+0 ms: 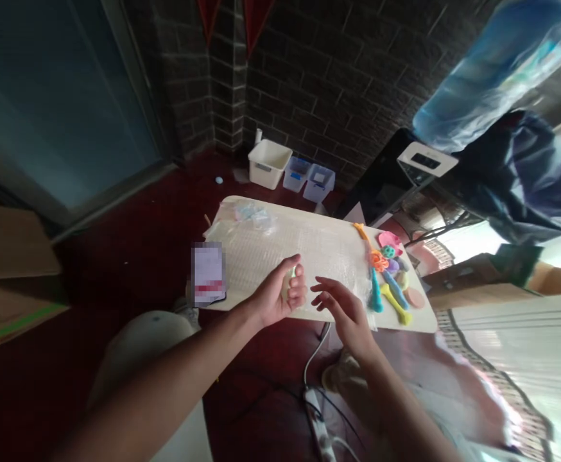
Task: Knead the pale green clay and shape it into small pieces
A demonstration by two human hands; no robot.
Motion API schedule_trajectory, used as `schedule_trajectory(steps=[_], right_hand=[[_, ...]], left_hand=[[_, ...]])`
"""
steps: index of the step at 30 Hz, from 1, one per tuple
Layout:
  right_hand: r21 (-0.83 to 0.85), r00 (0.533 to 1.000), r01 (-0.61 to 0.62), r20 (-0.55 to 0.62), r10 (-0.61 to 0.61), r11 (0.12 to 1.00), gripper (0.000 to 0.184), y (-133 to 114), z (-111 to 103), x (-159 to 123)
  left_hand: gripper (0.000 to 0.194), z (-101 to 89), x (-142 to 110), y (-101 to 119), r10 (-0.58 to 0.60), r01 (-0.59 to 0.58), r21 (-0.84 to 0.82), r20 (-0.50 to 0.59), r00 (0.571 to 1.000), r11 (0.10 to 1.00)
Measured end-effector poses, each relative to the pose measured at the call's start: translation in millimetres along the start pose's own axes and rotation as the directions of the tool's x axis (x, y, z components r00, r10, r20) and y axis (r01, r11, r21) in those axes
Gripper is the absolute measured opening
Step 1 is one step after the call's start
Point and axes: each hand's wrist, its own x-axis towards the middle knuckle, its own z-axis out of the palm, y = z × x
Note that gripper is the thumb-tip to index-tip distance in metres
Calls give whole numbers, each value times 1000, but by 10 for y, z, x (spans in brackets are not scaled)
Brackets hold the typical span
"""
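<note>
My left hand [280, 292] is curled round a small pale lump of dough [289, 284] above the near edge of a low white table [280, 218]. My right hand [343, 308] hovers just to its right with the fingers spread and nothing in them. A clear plastic sheet [290, 250] covers the middle of the table under both hands. Several coloured plastic modelling tools [389, 279] lie in a cluster at the table's right end, a short reach from my right hand.
A phone with a blurred screen [208, 273] rests on the table's left edge. Crumpled clear wrapping [251, 212] lies at the far left corner. White and bluish bins [287, 170] stand by the brick wall. A power strip and cables [316, 398] run across the floor below.
</note>
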Motion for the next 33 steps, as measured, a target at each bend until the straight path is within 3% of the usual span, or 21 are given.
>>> schedule_trajectory(steps=[5,10,17,21,24,28,33], right_hand=[[-38,998,-39,-54,37,999,29,235,-31,45],[-160,979,-107,153,132,981,35,417,-74,162],[-32,950,-163,263,165,986,31,524,-68,347],[-100,987,-63,144,77,993,27,560,-3,279],[-236,996,53,76,-36,970,24,603,44,226],[-414,990,134,106,-98,900,16,608,60,207],[-448,982,155,164,-90,881,13,526,44,218]], left_hand=[[37,-158,322,-146,-10,13,44,-65,998,999],[38,-358,503,-245,57,-26,138,-227,972,990],[28,-449,600,-225,58,-9,188,-255,965,982],[30,-455,650,-240,97,-46,170,-304,948,984],[32,-483,632,-283,67,-9,202,-286,956,979],[31,-513,558,-334,40,34,299,-236,971,954],[33,-548,496,-358,183,-70,435,-223,957,898]])
